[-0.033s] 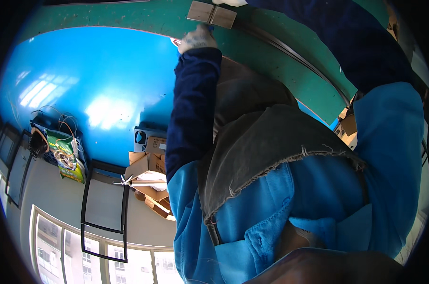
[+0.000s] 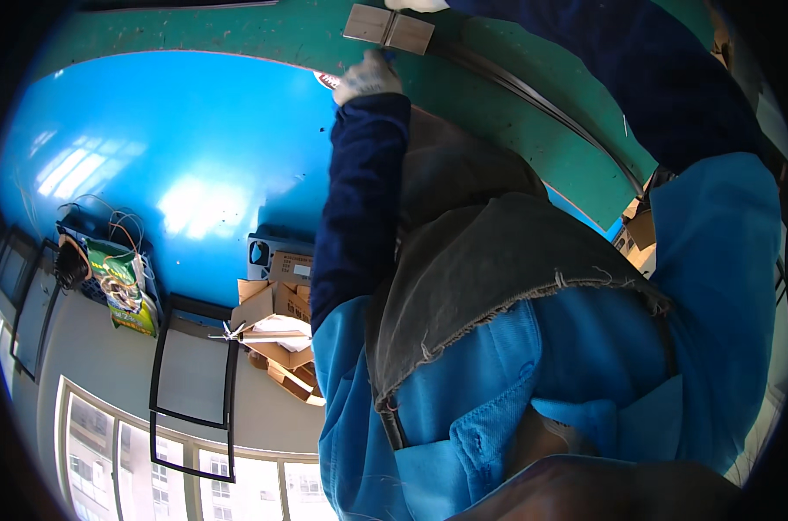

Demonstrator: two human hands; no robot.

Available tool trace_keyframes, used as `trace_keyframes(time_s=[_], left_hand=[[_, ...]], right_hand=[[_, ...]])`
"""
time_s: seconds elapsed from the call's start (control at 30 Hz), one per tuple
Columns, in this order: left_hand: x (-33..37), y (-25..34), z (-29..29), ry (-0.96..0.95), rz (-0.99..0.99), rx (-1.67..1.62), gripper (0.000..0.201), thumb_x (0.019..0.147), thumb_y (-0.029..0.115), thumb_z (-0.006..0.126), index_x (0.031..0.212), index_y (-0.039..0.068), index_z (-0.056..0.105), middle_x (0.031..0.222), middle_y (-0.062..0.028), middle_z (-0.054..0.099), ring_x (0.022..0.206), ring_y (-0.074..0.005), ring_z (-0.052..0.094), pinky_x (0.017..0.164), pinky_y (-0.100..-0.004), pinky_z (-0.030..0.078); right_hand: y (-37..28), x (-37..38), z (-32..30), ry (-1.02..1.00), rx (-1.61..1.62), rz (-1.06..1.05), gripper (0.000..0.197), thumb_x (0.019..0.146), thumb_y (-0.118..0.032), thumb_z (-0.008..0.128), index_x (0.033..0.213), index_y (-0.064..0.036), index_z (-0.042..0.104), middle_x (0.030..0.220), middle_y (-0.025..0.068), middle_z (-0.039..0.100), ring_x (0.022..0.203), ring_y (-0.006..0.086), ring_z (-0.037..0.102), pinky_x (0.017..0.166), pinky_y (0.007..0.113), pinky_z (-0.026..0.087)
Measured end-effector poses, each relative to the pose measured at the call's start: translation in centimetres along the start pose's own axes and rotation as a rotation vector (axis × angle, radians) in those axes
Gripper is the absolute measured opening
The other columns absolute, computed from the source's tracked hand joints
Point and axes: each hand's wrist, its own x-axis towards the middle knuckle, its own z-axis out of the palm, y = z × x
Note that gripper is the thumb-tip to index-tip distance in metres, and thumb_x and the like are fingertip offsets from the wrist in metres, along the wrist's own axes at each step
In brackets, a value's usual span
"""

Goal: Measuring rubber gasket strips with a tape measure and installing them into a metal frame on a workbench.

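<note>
My left hand [image 2: 370, 76], in a white glove, is closed at the near edge of the green work surface [image 2: 194, 28]. A bit of blue shows by its fingertips, but what they hold is too small to make out. Just beyond them lie two flat grey metal blocks [image 2: 367, 23], side by side with a narrow gap between. My right hand [image 2: 418, 3], also gloved, touches or hovers by the far side of the blocks. The top edge of the picture cuts it off, so its fingers are hidden. A white piece with dark and red markings [image 2: 327, 79] sticks out beside my left hand.
Long dark strips [image 2: 533, 97] run along the green surface to the right. Left of my body is a shiny blue floor [image 2: 151, 130] with cardboard boxes [image 2: 277, 308], black frames [image 2: 192, 382], and a crate holding a green bag [image 2: 120, 286]. A brown apron [image 2: 516, 252] covers my front.
My left hand and forearm have shifted slightly right and down. More of the white marked piece beside that hand shows. My right hand has moved slightly left; the blocks have hardly moved.
</note>
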Motion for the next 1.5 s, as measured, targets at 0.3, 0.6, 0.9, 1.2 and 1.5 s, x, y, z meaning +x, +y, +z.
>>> trace_keyframes(time_s=[0.3, 0.6, 0.9, 1.2, 1.5], left_hand=[[0.5, 0.1, -0.2, 0.027, 0.099, -0.003, 0.024, 0.081, 0.034, 0.054, 0.092, 0.013, 0.06, 0.079, -0.0172, 0.066, 0.076, -0.0352, 0.065, 0.067, -0.0448, 0.051], [0.2, 0.7, 0.3, -0.035, -0.02, -0.016, 0.024, 0.082, 0.034, 0.053, 0.09, 0.013, 0.064, 0.085, -0.0163, 0.066, 0.08, -0.0356, 0.064, 0.07, -0.0441, 0.051], [-0.5, 0.3, 4.0, -0.041, 0.017, -0.053, 0.021, 0.078, 0.028, 0.058, 0.09, 0.011, 0.063, 0.083, -0.0154, 0.066, 0.078, -0.0349, 0.064, 0.069, -0.045, 0.051], [0.5, 1.1, 0.6, -0.058, 0.035, 0.028, 0.024, 0.082, 0.033, 0.052, 0.088, 0.012, 0.061, 0.079, -0.0151, 0.066, 0.075, -0.034, 0.064, 0.066, -0.0439, 0.051], [0.1, 1.9, 4.1, -0.105, 0.051, -0.058, 0.024, 0.082, 0.032, 0.054, 0.088, 0.01, 0.063, 0.08, -0.0145, 0.067, 0.076, -0.0322, 0.065, 0.068, -0.0438, 0.051]], right_hand=[[0.4, -2.6, 2.2, -0.06, 0.152, 0.131, 0.013, 0.074, -0.017, 0.054, 0.076, -0.0137, 0.066, 0.073, 0.0097, 0.064, 0.069, 0.029, 0.063, 0.059, 0.04, 0.05], [-0.5, -0.6, 0.4, -0.227, 0.141, 0.242, 0.013, 0.074, -0.015, 0.054, 0.078, -0.0127, 0.067, 0.074, 0.0092, 0.065, 0.07, 0.0291, 0.064, 0.06, 0.04, 0.05], [-1.2, 0.1, -0.5, -0.171, -0.052, 0.057, 0.013, 0.072, -0.018, 0.056, 0.075, -0.0128, 0.068, 0.07, 0.0087, 0.066, 0.068, 0.0273, 0.065, 0.058, 0.039, 0.051], [-0.1, -3.6, 4.5, -0.06, 0.259, 0.155, 0.012, 0.072, -0.016, 0.055, 0.075, -0.0125, 0.066, 0.07, 0.0091, 0.064, 0.066, 0.0286, 0.064, 0.058, 0.039, 0.051], [-0.9, -3.1, 7.4, -0.062, 0.132, 0.228, 0.011, 0.07, -0.017, 0.057, 0.066, -0.0121, 0.066, 0.064, 0.0087, 0.064, 0.06, 0.0266, 0.064, 0.051, 0.04, 0.049]])
